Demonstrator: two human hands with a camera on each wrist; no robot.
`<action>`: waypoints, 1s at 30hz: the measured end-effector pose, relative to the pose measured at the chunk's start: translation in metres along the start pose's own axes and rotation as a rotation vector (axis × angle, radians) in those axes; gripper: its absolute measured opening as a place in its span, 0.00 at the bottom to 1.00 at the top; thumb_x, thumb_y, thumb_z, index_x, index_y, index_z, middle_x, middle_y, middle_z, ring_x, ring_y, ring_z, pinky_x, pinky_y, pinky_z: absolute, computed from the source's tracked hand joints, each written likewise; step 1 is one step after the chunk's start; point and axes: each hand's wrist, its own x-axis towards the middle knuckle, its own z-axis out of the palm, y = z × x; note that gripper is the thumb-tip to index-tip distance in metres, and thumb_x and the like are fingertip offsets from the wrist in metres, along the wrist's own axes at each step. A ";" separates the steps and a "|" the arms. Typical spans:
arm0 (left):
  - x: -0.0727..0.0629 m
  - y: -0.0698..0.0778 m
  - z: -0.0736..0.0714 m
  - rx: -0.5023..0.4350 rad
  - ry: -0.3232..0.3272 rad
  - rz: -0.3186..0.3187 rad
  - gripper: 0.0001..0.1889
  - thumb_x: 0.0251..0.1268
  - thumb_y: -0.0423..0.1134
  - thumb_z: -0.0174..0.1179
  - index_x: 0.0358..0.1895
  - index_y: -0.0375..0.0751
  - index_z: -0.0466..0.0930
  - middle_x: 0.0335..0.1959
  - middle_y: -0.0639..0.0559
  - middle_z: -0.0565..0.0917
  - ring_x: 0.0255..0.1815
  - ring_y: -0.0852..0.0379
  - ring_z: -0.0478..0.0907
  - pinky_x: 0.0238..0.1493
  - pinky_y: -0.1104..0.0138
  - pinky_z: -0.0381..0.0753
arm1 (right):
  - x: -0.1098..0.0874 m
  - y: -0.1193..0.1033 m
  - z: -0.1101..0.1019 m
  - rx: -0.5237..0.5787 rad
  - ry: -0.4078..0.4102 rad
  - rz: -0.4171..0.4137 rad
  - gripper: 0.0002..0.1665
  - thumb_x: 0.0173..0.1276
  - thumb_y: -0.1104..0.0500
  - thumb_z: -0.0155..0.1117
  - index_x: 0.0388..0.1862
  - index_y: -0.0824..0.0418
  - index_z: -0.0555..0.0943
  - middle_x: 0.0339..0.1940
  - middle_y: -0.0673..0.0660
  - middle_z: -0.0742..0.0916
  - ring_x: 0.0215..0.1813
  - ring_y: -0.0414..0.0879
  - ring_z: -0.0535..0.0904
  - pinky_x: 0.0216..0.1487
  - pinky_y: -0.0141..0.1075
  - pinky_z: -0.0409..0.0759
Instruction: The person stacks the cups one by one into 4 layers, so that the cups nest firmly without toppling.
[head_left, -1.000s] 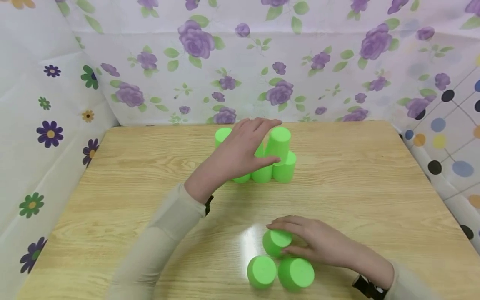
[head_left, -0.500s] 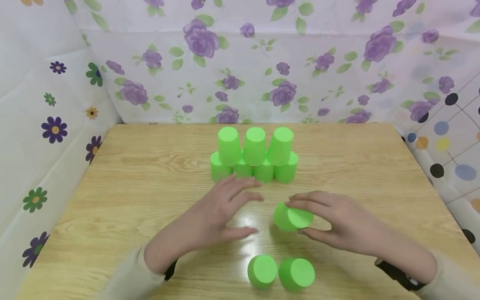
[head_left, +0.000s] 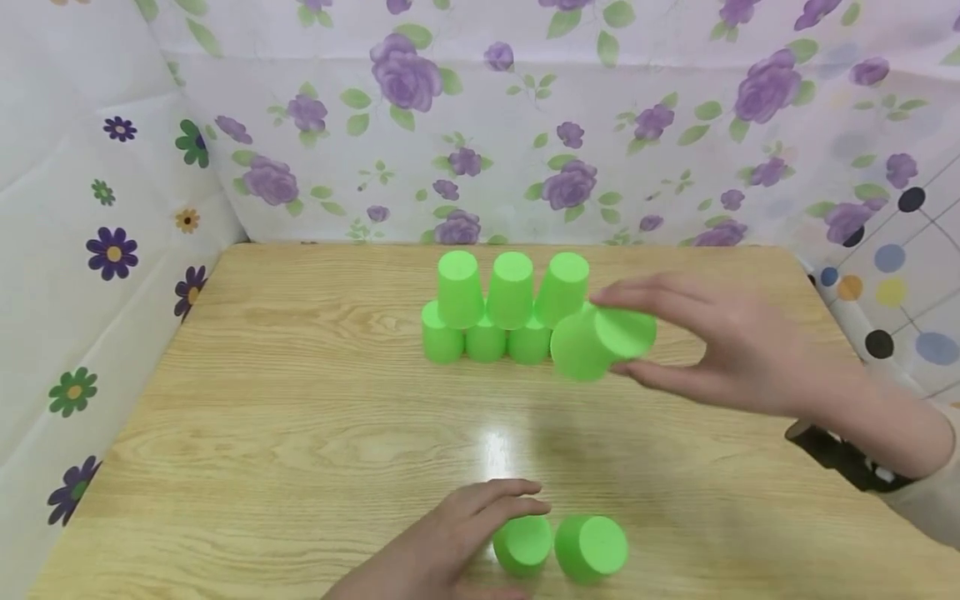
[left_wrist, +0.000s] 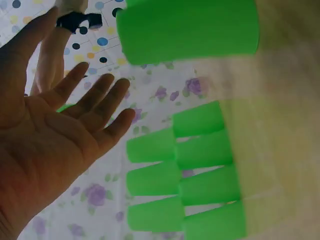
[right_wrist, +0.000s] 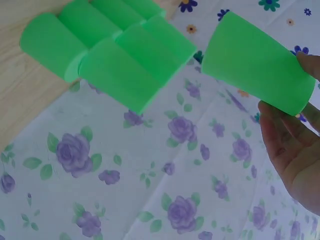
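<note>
My right hand (head_left: 738, 354) pinches a green plastic cup (head_left: 581, 346) between thumb and fingers near its closed end. That cup is raised and tilted, overlapping the right end of the cup stack in the head view; the right wrist view shows the held cup (right_wrist: 255, 65) apart from the stack. My left hand (head_left: 450, 542), fingers spread, is beside an upside-down green cup (head_left: 522, 546) near the front. Another upside-down cup (head_left: 591, 547) stands just right of it. In the left wrist view the left palm (left_wrist: 55, 135) holds nothing.
Toward the back of the wooden table (head_left: 315, 400), a two-tier stack of upside-down green cups has three on top, including the middle cup (head_left: 512, 292), over a lower row (head_left: 442, 337). A flowered sheet (head_left: 322, 108) hangs behind; patterned sheets flank both sides.
My right hand has lifted a cup from the front group and carried it up and rightward to the stack. The left hand has drawn back from the stack to the front cups.
</note>
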 end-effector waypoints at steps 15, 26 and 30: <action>-0.011 -0.008 0.055 -0.167 0.263 -0.125 0.37 0.50 0.44 0.70 0.63 0.39 0.65 0.58 0.48 0.73 0.59 0.55 0.71 0.58 0.62 0.73 | 0.049 0.052 -0.015 -0.075 -0.032 0.213 0.37 0.50 0.60 0.75 0.61 0.59 0.74 0.53 0.55 0.83 0.45 0.47 0.80 0.44 0.26 0.76; -0.007 -0.013 0.062 -0.154 0.377 -0.131 0.33 0.41 0.35 0.75 0.55 0.39 0.72 0.49 0.50 0.79 0.50 0.58 0.77 0.52 0.67 0.78 | 0.082 0.086 0.001 -0.013 -0.147 0.376 0.32 0.59 0.48 0.68 0.62 0.55 0.73 0.55 0.52 0.82 0.52 0.45 0.77 0.46 0.37 0.80; -0.006 -0.014 0.063 -0.145 0.418 -0.137 0.30 0.41 0.35 0.74 0.53 0.40 0.75 0.47 0.52 0.81 0.48 0.58 0.79 0.50 0.68 0.78 | 0.087 0.089 0.009 0.008 -0.229 0.411 0.34 0.60 0.44 0.66 0.62 0.56 0.73 0.56 0.53 0.81 0.52 0.46 0.77 0.48 0.40 0.80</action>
